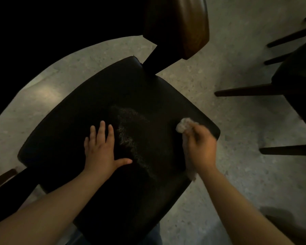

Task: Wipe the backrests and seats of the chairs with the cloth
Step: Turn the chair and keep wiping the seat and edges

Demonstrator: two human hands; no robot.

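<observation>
A chair with a black padded seat point(88, 110) fills the middle of the view. Its brown wooden backrest point(180, 25) rises at the top. My left hand point(101, 151) lies flat on the seat, fingers spread, holding nothing. My right hand point(200, 145) is closed on a pale crumpled cloth point(183, 126) and presses it on the seat near the right edge; a loose end of the cloth hangs below the wrist. A faint streak of moisture or dust point(131, 137) shows on the seat between my hands.
A second dark chair point(297, 82) with thin wooden legs stands at the right. A large dark round surface point(42, 23) covers the upper left. The floor point(237, 121) is pale speckled stone.
</observation>
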